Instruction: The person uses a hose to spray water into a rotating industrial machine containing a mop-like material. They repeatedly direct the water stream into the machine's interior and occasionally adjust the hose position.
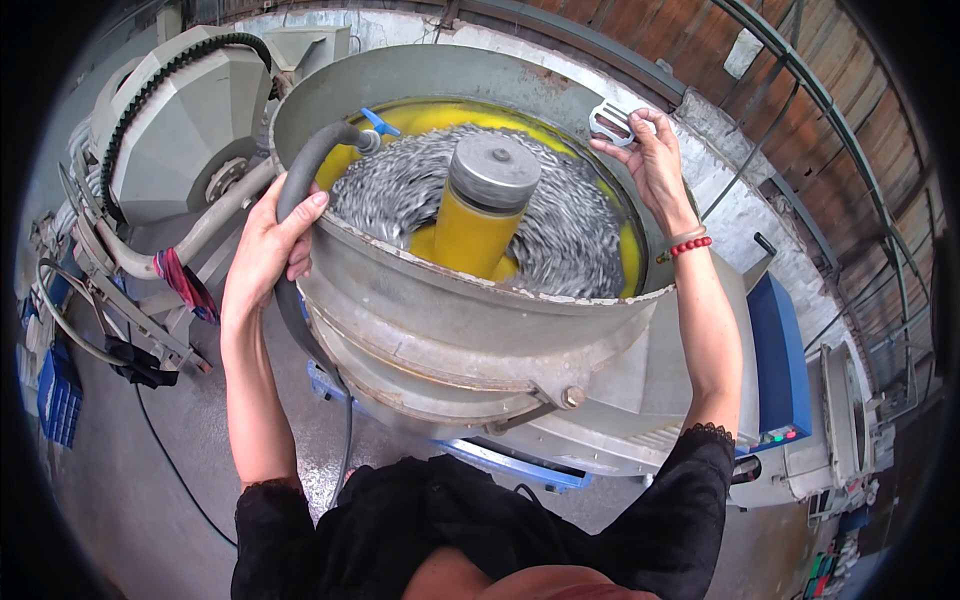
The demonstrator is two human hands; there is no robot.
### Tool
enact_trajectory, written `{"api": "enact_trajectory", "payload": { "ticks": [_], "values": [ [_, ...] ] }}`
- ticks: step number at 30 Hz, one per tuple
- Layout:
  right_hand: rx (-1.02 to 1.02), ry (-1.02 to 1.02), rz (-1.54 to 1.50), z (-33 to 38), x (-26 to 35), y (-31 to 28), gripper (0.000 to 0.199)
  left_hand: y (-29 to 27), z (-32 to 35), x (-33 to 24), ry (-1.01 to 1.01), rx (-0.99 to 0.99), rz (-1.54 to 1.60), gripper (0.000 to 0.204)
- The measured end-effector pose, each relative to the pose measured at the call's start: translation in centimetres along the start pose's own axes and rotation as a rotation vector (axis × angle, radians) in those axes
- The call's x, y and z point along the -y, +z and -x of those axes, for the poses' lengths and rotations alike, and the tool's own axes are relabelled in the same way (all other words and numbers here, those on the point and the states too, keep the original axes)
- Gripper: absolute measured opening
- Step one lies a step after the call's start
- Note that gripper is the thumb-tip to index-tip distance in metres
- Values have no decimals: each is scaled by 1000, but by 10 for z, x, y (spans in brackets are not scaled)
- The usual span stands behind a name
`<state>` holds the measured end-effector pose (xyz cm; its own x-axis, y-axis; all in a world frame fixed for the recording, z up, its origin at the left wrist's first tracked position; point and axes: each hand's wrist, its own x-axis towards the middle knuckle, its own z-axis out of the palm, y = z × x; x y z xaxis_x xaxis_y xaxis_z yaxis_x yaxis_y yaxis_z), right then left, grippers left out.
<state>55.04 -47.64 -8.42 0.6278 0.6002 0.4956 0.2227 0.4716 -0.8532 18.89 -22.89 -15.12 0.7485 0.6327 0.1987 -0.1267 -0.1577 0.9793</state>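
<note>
A large round metal tub [470, 345], probably a vibratory finishing bowl, stands in front of me with a yellow lining. Many small grey metal pieces [575, 215] swirl in it, blurred by motion, around a yellow centre post with a metal cap [495, 170]. At the tub's left rim my left hand [270, 240] is closed around a thick grey hose [310, 165], which bends over the edge and ends in a nozzle with a blue valve lever [380, 122]. Above the right rim my right hand [650, 160] pinches a flat, slotted metal buckle [610, 122] between thumb and fingers.
A pale many-sided barrel machine [185, 130] stands at the left, with a red and dark cloth [185, 285] tied on its frame. Below it sits a blue crate [60, 395]. A blue control box [778, 350] is on the right. A thin cable [175, 465] crosses the floor.
</note>
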Motion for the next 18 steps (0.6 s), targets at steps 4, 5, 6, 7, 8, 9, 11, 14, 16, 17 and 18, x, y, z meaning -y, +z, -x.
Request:
{"api": "enact_trajectory", "payload": {
  "ticks": [4, 5, 6, 7, 8, 9, 11, 14, 16, 17, 18],
  "values": [
    [33, -30, -13, 0, -3, -3, 14, -1, -1, 2, -1, 7, 0, 31],
    [31, -29, -19, 0, -4, -4, 14, -1, -1, 1, -2, 11, 1, 31],
    [32, -30, -24, 0, -3, -5, 14, -1, 0, 1, 0, 12, 3, 31],
    [34, -31, -29, -1, -3, -6, 14, -1, 0, -1, 3, 11, 14, 29],
    [31, -28, -26, -2, -2, -6, 14, 0, 0, -2, 6, 10, 24, 27],
    [28, -24, -24, -1, -1, -6, 15, 1, 1, -2, 8, 8, 35, 25],
    [-1, -18, 19, -2, 2, -4, 15, 1, 0, -2, 10, 5, 32, 26],
    [-16, -16, 107, -1, -1, -2, 17, 2, -3, -3, 8, 1, 11, 27],
    [-7, 41, 223, 1, -2, -3, 20, 2, -1, -1, -9, 3, -6, 27],
    [-5, 98, 356, 5, 1, -1, 24, 4, -1, -2, -10, 11, -6, 26],
    [39, 174, 448, 7, 1, 1, 21, 3, -1, -3, -12, 13, -6, 25]
  ]
}}
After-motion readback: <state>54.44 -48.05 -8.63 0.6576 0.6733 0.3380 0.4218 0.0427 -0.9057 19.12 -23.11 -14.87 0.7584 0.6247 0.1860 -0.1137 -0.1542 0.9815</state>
